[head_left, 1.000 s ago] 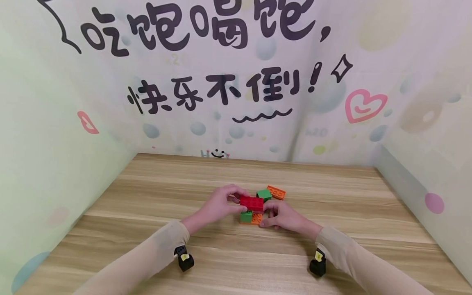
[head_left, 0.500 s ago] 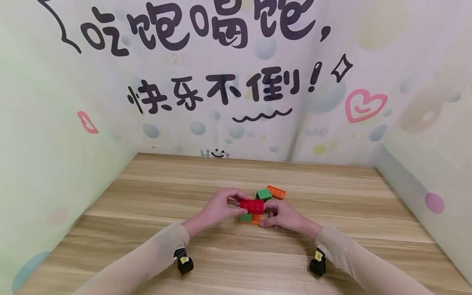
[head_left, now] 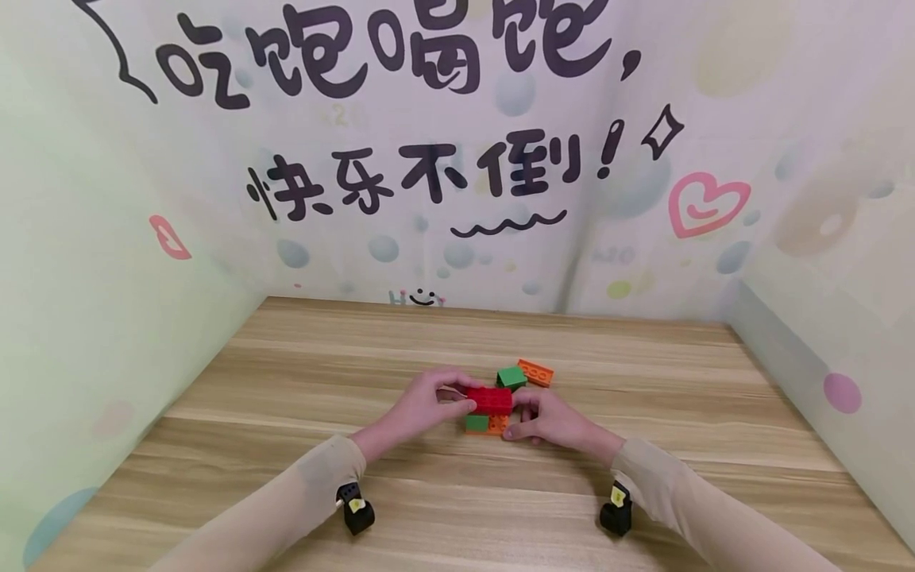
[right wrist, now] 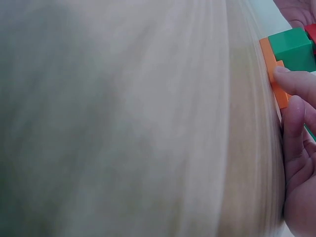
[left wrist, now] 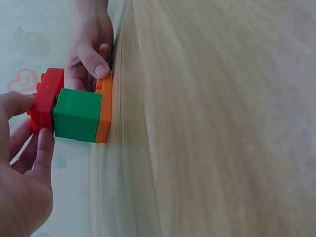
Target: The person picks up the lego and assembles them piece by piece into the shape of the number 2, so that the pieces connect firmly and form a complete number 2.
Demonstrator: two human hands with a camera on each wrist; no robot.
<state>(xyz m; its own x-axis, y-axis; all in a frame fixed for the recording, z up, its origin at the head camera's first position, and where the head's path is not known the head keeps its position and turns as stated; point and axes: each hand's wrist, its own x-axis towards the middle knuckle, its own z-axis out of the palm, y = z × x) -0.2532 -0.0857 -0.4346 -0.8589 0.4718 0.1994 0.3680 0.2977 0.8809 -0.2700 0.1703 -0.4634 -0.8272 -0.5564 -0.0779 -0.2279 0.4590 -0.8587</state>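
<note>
My left hand (head_left: 429, 401) pinches a red toy brick (head_left: 489, 400) between thumb and fingers. Under the brick stands a green block (left wrist: 76, 116) on an orange plate (left wrist: 104, 116), which lies on the table. Green studs show between block and brick in the left wrist view, so the brick is not fully pressed down there. With the thumb on top of the orange plate's right end, my right hand (head_left: 554, 419) grips it from the side. The red brick hides part of the plate from above.
Just behind the hands lies another green block (head_left: 511, 376). An orange plate with studs (head_left: 536, 372) touches or nearly touches it at the back right. The wooden table (head_left: 322, 342) meets a printed backdrop (head_left: 343, 262) behind and at both sides.
The red brick has come down over the green block and slightly toward me, covering more of it, then edged slightly right. My right hand stays on the orange plate.
</note>
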